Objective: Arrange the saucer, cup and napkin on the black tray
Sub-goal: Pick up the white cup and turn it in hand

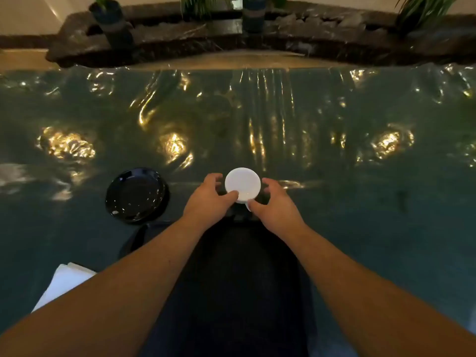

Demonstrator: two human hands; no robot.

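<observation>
A white cup [242, 184], seen from above, stands at the far end of the black tray [244, 266], which lies lengthwise between my forearms. My left hand [208, 199] cups its left side with the thumb on the near rim. My right hand [277, 204] wraps the right side, thumb by the small handle at the near edge. A glossy black saucer [136, 195], possibly a short stack, sits on the table to the left of the cup. White folded napkins [63, 282] lie at the near left, partly hidden by my left forearm.
The table [360, 202] wears a dark green cloth under wrinkled clear plastic with bright light glare. Beyond its far edge runs a dark stone ledge [180, 39] with potted plants [253, 14]. A dark shape [135, 240] lies left of the tray.
</observation>
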